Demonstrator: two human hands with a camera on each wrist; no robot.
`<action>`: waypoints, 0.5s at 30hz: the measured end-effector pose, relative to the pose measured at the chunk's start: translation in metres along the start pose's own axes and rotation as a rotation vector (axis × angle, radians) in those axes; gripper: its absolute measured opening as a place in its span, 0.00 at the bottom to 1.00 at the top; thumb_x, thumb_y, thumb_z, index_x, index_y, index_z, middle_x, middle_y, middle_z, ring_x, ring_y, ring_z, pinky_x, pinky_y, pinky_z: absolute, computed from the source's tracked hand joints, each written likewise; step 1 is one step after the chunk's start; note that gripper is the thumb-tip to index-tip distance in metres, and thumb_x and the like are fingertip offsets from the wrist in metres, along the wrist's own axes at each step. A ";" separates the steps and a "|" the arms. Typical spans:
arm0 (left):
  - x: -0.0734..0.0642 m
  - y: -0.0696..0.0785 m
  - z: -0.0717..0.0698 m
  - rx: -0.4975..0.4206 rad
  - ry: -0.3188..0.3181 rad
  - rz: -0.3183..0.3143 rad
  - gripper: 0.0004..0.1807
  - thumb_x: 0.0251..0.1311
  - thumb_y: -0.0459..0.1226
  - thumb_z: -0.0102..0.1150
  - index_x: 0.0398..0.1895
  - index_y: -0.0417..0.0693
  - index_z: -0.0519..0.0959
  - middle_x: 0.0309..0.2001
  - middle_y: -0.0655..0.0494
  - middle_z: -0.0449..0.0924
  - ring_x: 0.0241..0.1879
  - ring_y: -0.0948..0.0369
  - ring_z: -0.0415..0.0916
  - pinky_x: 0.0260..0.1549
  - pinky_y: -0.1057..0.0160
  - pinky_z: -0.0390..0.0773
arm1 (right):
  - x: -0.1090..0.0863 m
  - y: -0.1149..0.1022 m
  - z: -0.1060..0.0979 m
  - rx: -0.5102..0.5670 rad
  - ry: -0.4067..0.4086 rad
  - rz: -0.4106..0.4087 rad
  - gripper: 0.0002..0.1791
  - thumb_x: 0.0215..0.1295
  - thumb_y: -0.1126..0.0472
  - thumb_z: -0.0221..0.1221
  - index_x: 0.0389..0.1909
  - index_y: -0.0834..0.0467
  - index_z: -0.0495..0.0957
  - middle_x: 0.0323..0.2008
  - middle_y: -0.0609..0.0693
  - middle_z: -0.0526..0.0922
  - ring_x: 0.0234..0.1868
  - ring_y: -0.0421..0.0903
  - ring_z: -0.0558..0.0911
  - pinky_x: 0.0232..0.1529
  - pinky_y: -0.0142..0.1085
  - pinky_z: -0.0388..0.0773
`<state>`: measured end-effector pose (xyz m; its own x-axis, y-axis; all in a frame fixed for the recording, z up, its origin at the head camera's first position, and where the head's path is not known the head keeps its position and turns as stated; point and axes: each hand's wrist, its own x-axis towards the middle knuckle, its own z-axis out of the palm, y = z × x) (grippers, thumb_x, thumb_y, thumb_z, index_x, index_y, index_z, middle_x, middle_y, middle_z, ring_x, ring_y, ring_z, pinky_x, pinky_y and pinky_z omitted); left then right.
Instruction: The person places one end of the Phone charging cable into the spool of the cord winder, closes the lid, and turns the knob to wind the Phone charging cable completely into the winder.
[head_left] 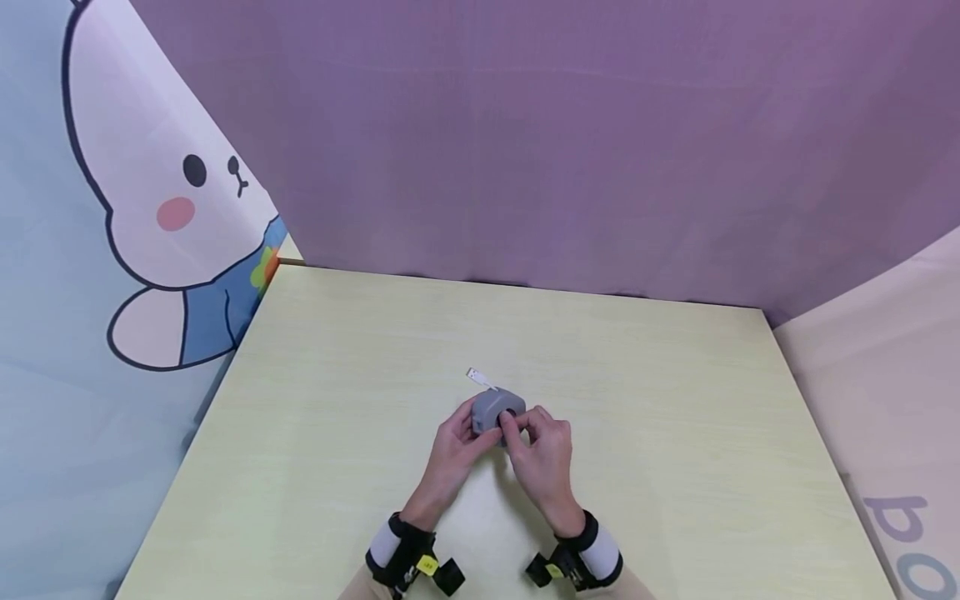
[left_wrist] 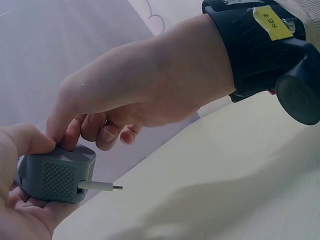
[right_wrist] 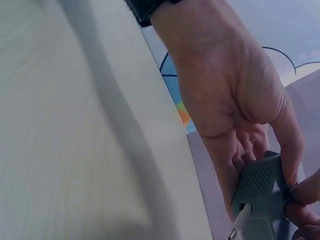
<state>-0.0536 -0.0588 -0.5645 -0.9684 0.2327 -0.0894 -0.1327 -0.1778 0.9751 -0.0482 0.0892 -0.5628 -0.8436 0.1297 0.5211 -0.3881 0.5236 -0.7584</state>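
Observation:
A grey cable winder (head_left: 489, 407) with rounded corners and dimpled panels is held above the table, near the middle of the head view. My left hand (head_left: 450, 446) grips it from the left, thumb on the near side and fingers behind. From the other side, my right hand (head_left: 543, 462) has its thumb and forefinger pinched at a dark round recess in the winder's face. Exactly what sits between those fingertips is hidden. A white USB plug (head_left: 477, 378) sticks out at the far side. A slim white plug with a metal tip (left_wrist: 97, 185) projects from another side.
The pale wooden table (head_left: 337, 350) spreads around both hands. Behind it hangs a purple cloth (head_left: 525, 150); a blue cloth with a cartoon figure (head_left: 157, 183) is on the left, and a whitish cloth (head_left: 885, 375) on the right. Both wrists wear black camera bands.

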 end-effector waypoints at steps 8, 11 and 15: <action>0.001 -0.001 0.003 0.011 0.004 0.038 0.36 0.68 0.30 0.64 0.77 0.35 0.62 0.71 0.34 0.69 0.71 0.45 0.68 0.61 0.68 0.77 | -0.001 -0.006 0.001 0.123 -0.027 0.220 0.15 0.65 0.67 0.68 0.18 0.56 0.81 0.15 0.40 0.69 0.16 0.32 0.61 0.18 0.24 0.55; 0.002 -0.002 0.003 0.009 0.008 0.047 0.36 0.68 0.30 0.64 0.77 0.35 0.62 0.72 0.34 0.68 0.72 0.45 0.67 0.61 0.69 0.76 | -0.001 -0.010 0.001 0.217 -0.053 0.352 0.16 0.69 0.64 0.66 0.19 0.58 0.79 0.15 0.42 0.70 0.16 0.33 0.65 0.19 0.25 0.58; 0.002 -0.002 0.005 0.004 0.013 0.055 0.36 0.69 0.31 0.63 0.77 0.35 0.61 0.72 0.34 0.67 0.72 0.45 0.66 0.63 0.68 0.75 | -0.002 -0.014 0.002 0.302 -0.070 0.501 0.19 0.73 0.60 0.64 0.21 0.62 0.78 0.15 0.45 0.71 0.16 0.36 0.68 0.19 0.26 0.61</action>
<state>-0.0541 -0.0533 -0.5658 -0.9770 0.2099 -0.0380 -0.0781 -0.1862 0.9794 -0.0423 0.0804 -0.5540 -0.9699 0.2381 0.0511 -0.0158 0.1481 -0.9888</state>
